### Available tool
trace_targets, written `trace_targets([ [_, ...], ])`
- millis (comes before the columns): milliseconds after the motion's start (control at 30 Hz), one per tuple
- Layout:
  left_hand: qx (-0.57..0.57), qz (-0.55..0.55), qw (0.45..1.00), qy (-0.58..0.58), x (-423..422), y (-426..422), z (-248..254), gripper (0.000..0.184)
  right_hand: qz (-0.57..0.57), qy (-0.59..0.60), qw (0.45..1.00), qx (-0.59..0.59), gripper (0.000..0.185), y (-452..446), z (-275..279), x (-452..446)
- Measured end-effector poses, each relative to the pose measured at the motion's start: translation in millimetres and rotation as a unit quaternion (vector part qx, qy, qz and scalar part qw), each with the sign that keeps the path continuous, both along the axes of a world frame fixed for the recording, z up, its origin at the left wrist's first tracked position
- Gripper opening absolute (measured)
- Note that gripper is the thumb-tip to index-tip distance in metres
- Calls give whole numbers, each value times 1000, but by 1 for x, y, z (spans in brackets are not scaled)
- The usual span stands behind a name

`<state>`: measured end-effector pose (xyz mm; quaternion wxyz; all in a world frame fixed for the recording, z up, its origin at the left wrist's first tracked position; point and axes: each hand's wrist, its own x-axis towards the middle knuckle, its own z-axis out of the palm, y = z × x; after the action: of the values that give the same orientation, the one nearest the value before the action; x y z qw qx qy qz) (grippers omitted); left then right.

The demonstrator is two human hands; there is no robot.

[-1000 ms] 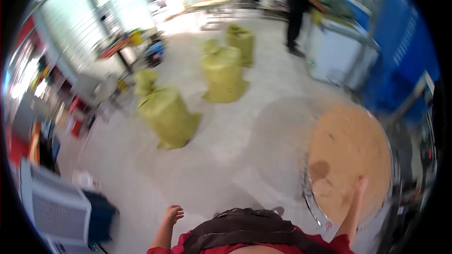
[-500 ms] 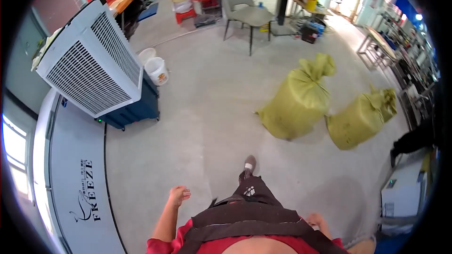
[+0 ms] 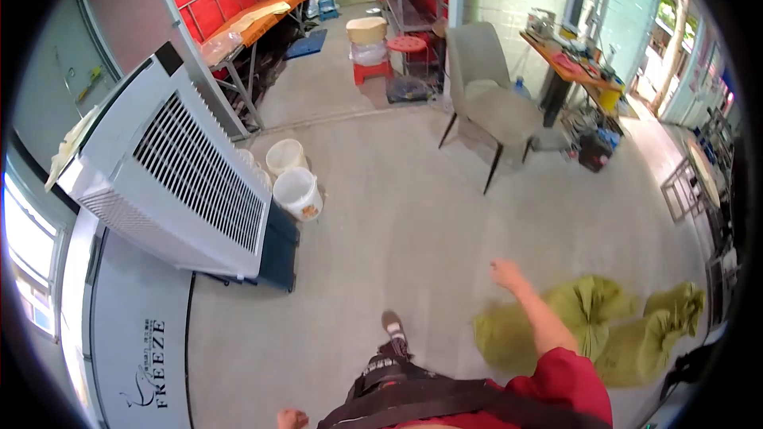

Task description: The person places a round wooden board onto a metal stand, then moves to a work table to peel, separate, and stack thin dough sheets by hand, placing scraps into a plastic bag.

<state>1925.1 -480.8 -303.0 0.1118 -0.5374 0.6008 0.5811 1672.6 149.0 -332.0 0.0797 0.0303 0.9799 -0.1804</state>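
Note:
My right hand (image 3: 505,274) is raised in front of me at the right, above the floor and just beyond the near green sack (image 3: 509,338); its fingers look curled, and what they hold, if anything, is too small to tell. At the bottom edge, my left hand (image 3: 292,419) hangs low beside my dark apron (image 3: 413,405), partly cut off, its fingers unclear. A second tied green sack (image 3: 636,349) stands farther right.
An air cooler (image 3: 183,183) stands at the left beside white buckets (image 3: 298,193). A grey chair (image 3: 493,103) and a cluttered table (image 3: 564,63) are ahead right. Red stool (image 3: 407,45) and orange-topped bench (image 3: 262,20) are farther back.
The view has turned left, away from the round tan surface and the person in dark clothes. My right arm has swung forward, and my left hand has dropped toward the bottom edge.

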Motion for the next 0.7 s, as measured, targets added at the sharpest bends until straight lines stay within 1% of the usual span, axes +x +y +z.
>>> trace_targets([
  [33,3,15,1000,-4,-32,15,-6,12,15,24,999,-41,30,-29,26,-53],
  [67,9,26,1000,3,-67,31,-11,12,29,41,995,-82,28,-53,39,-93],
  [133,22,26,999,43,-146,64,-14,13,80,-45,993,-78,25,-83,46,-164],
  [167,24,18,997,77,-189,76,-11,13,95,23,990,-99,25,-88,36,-193],
  [200,14,-8,993,121,-237,84,2,14,118,69,983,-118,25,-87,16,-191],
  [233,0,-41,982,184,-297,91,26,15,152,-69,983,-79,25,-80,15,-202],
  [267,-24,-84,961,261,-369,99,50,17,218,-244,945,12,28,-71,29,-216],
  [300,-31,-160,902,400,-442,114,115,18,276,-273,921,-25,32,-47,16,-218],
  [333,-24,-177,883,434,-508,121,166,19,323,-313,893,2,30,-22,9,-229],
  [367,-15,-148,855,497,-564,136,228,18,262,-373,890,36,33,-7,19,-246],
  [400,-91,-196,768,603,-612,144,284,20,196,-429,879,71,36,11,25,-267],
  [433,-131,-173,717,662,-653,148,327,24,144,-381,913,11,38,50,5,-283],
  [467,-138,-189,614,754,-681,165,376,45,91,-331,938,-50,40,91,-11,-303],
  [500,-283,-184,568,750,-700,181,414,70,94,-277,954,-59,40,117,-10,-338],
  [533,-368,-192,485,770,-720,200,440,70,98,-223,968,-66,39,141,-8,-372],
  [567,-418,-208,397,790,-742,214,457,69,12,-212,977,-21,35,122,61,-439],
  [600,-451,-230,322,800,-768,225,475,69,-78,-199,977,15,30,102,132,-507],
  [633,-467,-252,273,803,-800,239,485,68,-69,30,991,-108,26,90,186,-568],
  [667,-477,-277,239,799,-834,250,494,67,-103,130,979,-122,18,70,247,-627],
  [700,-485,-298,220,793,-869,258,501,67,-61,257,915,-304,20,47,300,-681],
])
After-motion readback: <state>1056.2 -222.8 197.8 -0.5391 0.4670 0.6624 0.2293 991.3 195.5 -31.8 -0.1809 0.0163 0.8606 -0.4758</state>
